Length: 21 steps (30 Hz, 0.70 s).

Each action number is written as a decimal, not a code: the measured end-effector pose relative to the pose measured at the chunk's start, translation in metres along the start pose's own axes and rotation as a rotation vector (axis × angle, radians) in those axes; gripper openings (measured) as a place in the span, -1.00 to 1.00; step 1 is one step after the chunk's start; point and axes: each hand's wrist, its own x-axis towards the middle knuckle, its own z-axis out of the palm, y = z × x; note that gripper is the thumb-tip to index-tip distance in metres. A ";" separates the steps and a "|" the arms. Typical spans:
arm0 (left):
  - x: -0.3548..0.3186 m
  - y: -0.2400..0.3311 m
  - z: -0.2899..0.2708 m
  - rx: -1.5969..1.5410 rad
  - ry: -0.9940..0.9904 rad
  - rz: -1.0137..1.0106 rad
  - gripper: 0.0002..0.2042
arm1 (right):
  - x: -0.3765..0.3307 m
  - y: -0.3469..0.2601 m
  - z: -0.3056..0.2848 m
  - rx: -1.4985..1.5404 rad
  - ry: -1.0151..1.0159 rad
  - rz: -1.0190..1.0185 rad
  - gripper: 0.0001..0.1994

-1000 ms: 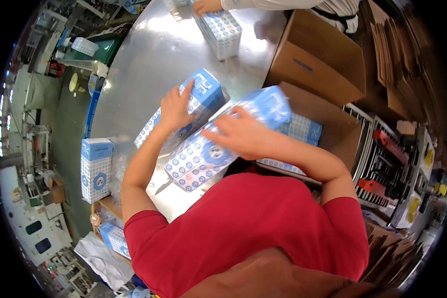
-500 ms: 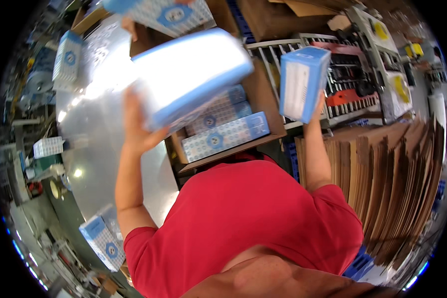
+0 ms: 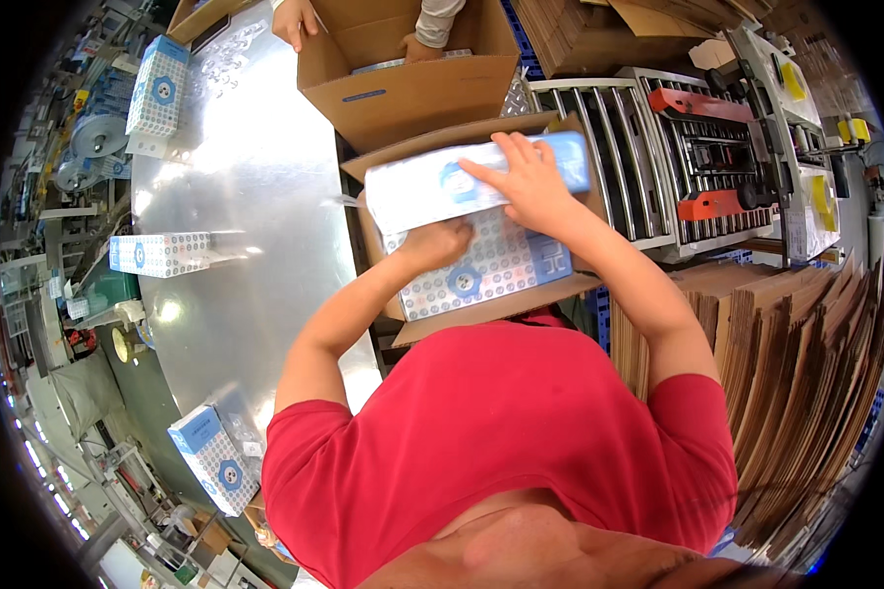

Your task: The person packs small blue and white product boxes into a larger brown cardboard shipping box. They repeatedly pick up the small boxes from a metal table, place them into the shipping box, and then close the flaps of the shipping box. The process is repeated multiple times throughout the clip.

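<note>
A blue-and-white box (image 3: 417, 187) lies tilted across the top of an open brown carton (image 3: 442, 324) in front of me. My right hand (image 3: 532, 187) rests on this box, fingers spread over its upper face. At the box's near edge is my left hand (image 3: 440, 245), closed with its fingers curled down; what they hold, if anything, is hidden. Below it, a dotted blue-and-white box (image 3: 506, 260) sits inside the carton along its near side.
A co-worker's hands (image 3: 424, 47) are at a second open carton (image 3: 413, 103) beyond mine. More boxes (image 3: 157, 93) stand along the metal table (image 3: 255, 324) on the left. To the right are a roller conveyor (image 3: 609, 157) and a stack of flat cardboard (image 3: 776, 373).
The large box from my left hand and the small box from my right have left their raised positions. Both hands have come together over the carton. The co-worker's box has gone down into the far carton.
</note>
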 end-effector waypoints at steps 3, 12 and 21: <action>0.002 0.016 -0.047 0.039 0.355 0.097 -0.62 | 0.014 0.025 0.077 0.062 -0.146 0.050 -0.15; -0.060 -0.050 0.050 -0.297 0.613 -0.885 -0.43 | -0.022 0.047 0.008 0.205 0.228 0.068 -0.35; 0.028 -0.016 0.088 -0.575 0.329 -1.048 -0.41 | -0.107 0.138 0.107 0.497 -0.471 0.324 0.12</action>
